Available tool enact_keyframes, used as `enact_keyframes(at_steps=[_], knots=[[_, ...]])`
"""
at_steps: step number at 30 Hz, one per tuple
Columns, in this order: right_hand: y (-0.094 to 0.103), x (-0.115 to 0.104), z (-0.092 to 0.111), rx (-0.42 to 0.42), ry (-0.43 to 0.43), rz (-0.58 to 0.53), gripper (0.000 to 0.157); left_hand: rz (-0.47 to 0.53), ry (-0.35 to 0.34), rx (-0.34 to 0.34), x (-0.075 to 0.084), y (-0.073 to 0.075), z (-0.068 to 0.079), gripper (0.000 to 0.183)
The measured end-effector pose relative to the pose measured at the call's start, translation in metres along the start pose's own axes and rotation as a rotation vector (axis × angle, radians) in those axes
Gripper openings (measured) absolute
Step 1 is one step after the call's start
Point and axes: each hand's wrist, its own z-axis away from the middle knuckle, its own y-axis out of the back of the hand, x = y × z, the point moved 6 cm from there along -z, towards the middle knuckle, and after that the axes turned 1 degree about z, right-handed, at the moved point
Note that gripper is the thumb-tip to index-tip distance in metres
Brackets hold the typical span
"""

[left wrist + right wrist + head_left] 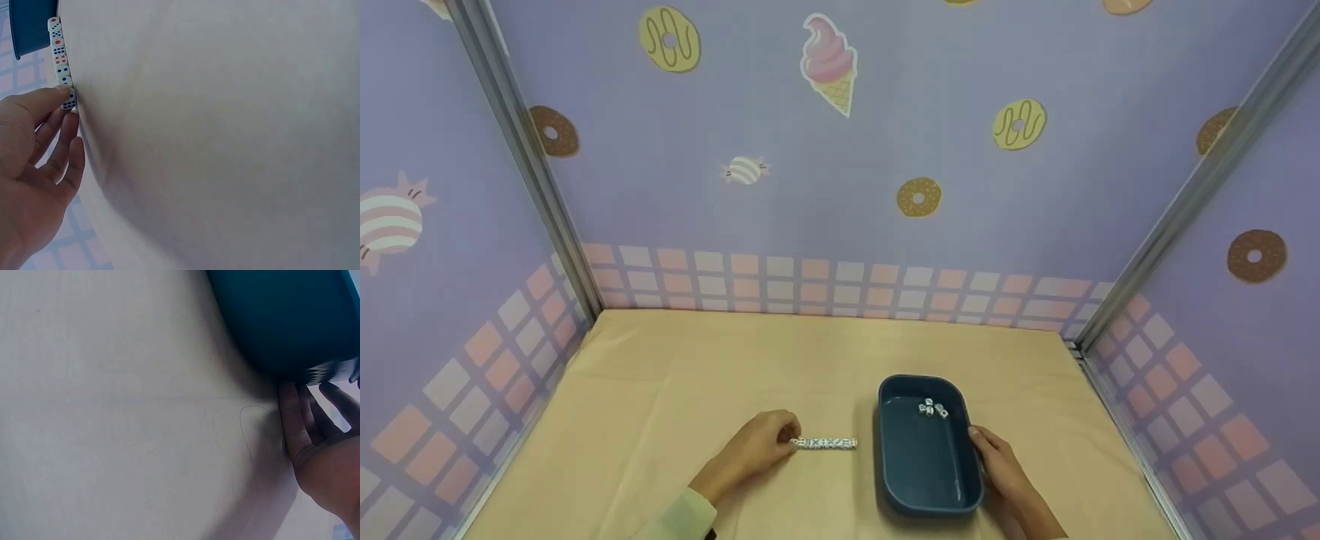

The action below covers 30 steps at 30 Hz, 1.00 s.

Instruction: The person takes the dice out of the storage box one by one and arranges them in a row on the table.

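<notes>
A short row of white dice (829, 443) with blue and red pips lies on the table, left of a dark blue tray (891, 471). My left hand (757, 444) pinches the die (68, 104) at the row's left end between thumb and fingers; its other fingers are loosely bent. My right hand (1006, 472) is at the tray's right side, its fingertips at the rim. In the right wrist view its nearly straight fingers (291, 413) touch the tray's outer wall. Several loose dice (931, 409) sit inside the tray toward its far end.
A pale yellow cloth (720, 360) covers the table. Patterned panels (840, 225) enclose the back and both sides, with metal posts (529, 157) at the corners. A thin hair-like strand (242, 424) lies near my right hand.
</notes>
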Motion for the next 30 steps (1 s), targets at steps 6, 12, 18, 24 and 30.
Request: enact_keyframes(at_steps=[6,12,18,24,30], knots=[[-0.001,0.001,-0.001,0.0,-0.032,0.007,0.06,0.035,0.021,-0.006,0.013,0.006,-0.004,0.024],[0.0,-0.001,-0.002,-0.002,-0.04,-0.004,0.061,-0.023,-0.082,0.049,0.057,0.008,-0.032,0.031],[0.0,-0.001,-0.001,-0.001,-0.041,-0.016,0.06,-0.078,-0.141,0.106,0.104,-0.003,-0.069,0.034],[-0.001,0.001,-0.003,-0.003,-0.046,-0.039,0.06,-0.075,-0.18,0.079,0.129,-0.025,-0.099,0.034],[-0.001,0.001,-0.001,-0.021,-0.051,-0.073,0.062,-0.057,-0.21,0.064,0.147,-0.055,-0.122,0.032]])
